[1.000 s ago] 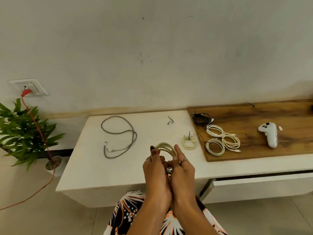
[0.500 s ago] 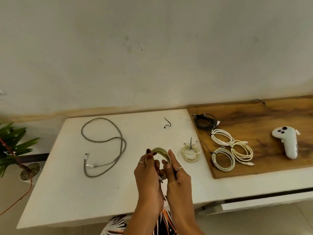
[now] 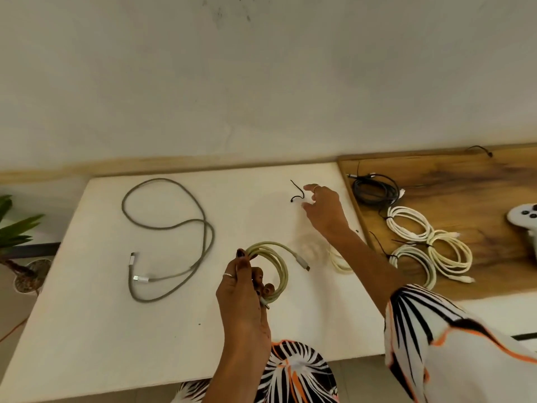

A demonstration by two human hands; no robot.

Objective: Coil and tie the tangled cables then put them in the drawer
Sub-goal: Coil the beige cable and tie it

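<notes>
Pale green cable (image 3: pixel 271 266), coiled but not yet tied, is gripped in the left hand (image 3: pixel 242 289), while beyond it a black tie (image 3: pixel 297 193) is neared by the spread right hand (image 3: pixel 322 209); right of it tied coils (image 3: pixel 430 245) await the unseen drawer, left of it a grey cable (image 3: pixel 174 237) lies uncoiled.

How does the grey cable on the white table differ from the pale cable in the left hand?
The grey cable lies loose in wide, open loops on the white table; the pale cable is wound into a tight coil. The grey cable is untouched, while the left hand grips the pale cable. The grey cable is darker. Neither shows a tie; both have metal-tipped plugs.
</notes>
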